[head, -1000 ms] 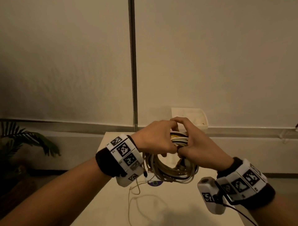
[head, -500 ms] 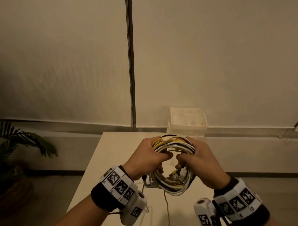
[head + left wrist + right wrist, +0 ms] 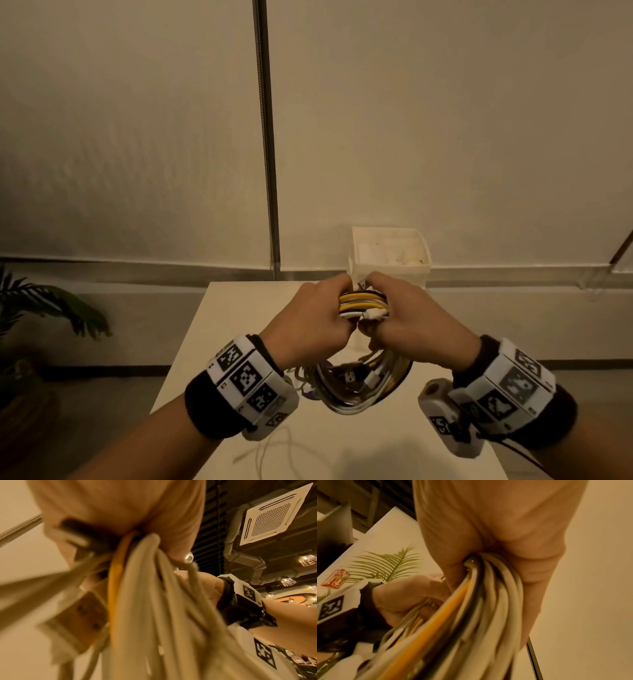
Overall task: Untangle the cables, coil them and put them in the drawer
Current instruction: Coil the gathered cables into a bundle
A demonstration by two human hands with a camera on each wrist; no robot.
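**Coil pinched at the top, held above the worktop**

The fingers point(image 3: 346, 286) of the left hand point(image 3: 308, 322) and those of the right hand point(image 3: 411, 325) curl round the top of the cable coil point(image 3: 363, 305), pinching its yellow, white and black strands together between them. The rest of the loop hangs below the wrists, above the worktop point(image 3: 239, 308).

The bundle looks light, soft and springy; its smooth strands probably want to fan open if the pinch slackens, and loose plugs dangle in the lower loop. Gripping across all the strands at one spot, as now, seems safest.

A thin loose cable point(image 3: 274, 448) lies on the worktop near its front edge. A white bin point(image 3: 390, 267) stands beyond the hands at the far edge. No drawer is in view.
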